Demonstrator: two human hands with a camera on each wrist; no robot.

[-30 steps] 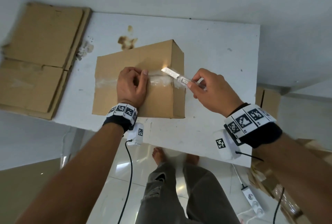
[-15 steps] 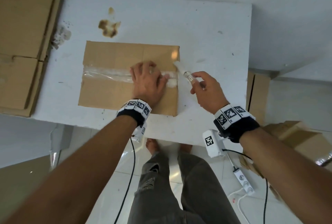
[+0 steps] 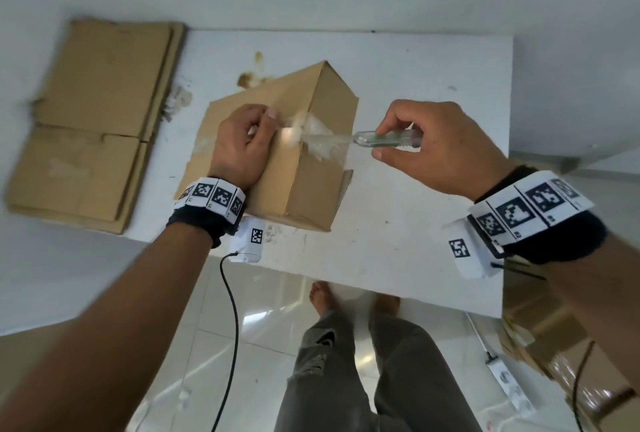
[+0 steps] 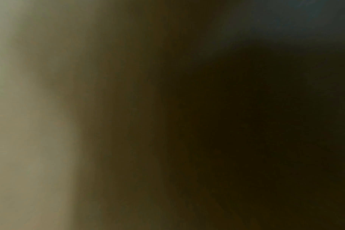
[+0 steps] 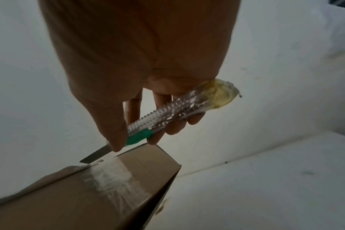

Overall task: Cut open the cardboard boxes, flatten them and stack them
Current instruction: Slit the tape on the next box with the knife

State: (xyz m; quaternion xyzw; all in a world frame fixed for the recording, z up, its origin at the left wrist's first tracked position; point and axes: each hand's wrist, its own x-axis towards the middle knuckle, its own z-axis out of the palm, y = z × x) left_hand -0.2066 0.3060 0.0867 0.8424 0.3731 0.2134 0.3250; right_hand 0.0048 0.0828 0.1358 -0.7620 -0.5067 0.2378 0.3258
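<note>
The right hand (image 3: 436,147) is curled around a snap-off utility knife (image 5: 167,115), thumb down near the green slider and the other fingers wrapped under the clear ribbed handle. Its bare steel blade (image 5: 95,156) sits at the top right edge of the cardboard box (image 3: 298,168), right where the clear packing tape (image 5: 112,177) folds over from the top face onto the end face. Whether the tip has bitten into the tape I cannot tell.

The left hand (image 3: 240,147) lies on the box top, left of the blade, fingers curled with the thumb toward the tape seam; it appears to press the box down, and whether it pinches anything is unclear. The left wrist view is dark and shows nothing.

The box stands on the white table (image 3: 433,85), tipped so its right end rises. Left of the box, flattened cardboard (image 3: 100,120) is stacked over the table's left edge.

My judgement: the box is light and probably empty, with stiff panels that fold readily at the creases, so it will slide or tip unless pinned from above. The tape is thin and slick, and a shallow blade pass along the flap seam should part it. Best held by flat pressure on the top, clear of the blade's path.
</note>
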